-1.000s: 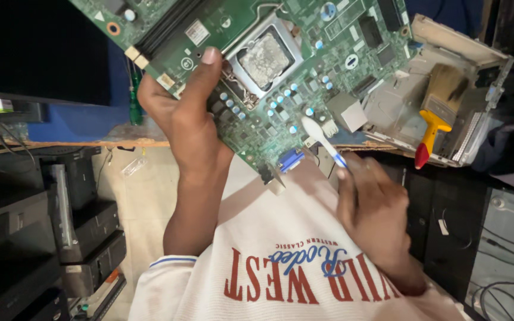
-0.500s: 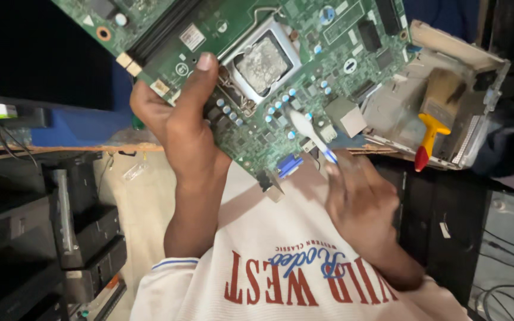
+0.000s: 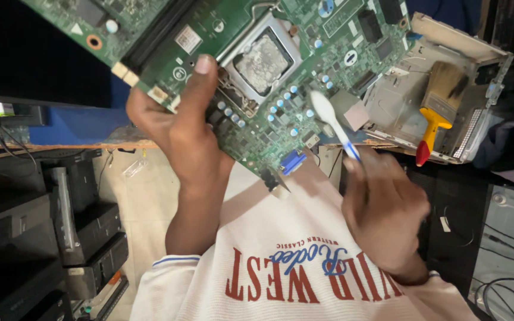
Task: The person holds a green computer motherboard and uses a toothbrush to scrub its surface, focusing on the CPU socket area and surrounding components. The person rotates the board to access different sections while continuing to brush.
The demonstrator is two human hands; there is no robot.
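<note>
Green fibreglass fills the top of the view: a large green computer circuit board (image 3: 257,65) dotted with small pale blue capacitors, tilted and held up in the air in front of the person's chest. The left hand (image 3: 179,134) grips its lower edge, thumb pressed flat on the board's face just beside the square metal processor socket (image 3: 263,59), whose centre is smeared with dried grey paste. The right hand (image 3: 385,208) is closed around the blue-and-white handle of a white plastic toothbrush (image 3: 334,122); the brush head lies against the board just right of the socket, though the hand is a little blurred and the exact finger grip is hard to make out. A blue port connector (image 3: 292,161) juts from the board's lower edge. To the right, an open grey metal computer case (image 3: 477,59) holds a paintbrush with a yellow and red handle (image 3: 435,113). Black computer units (image 3: 84,238) stand stacked at lower left.
</note>
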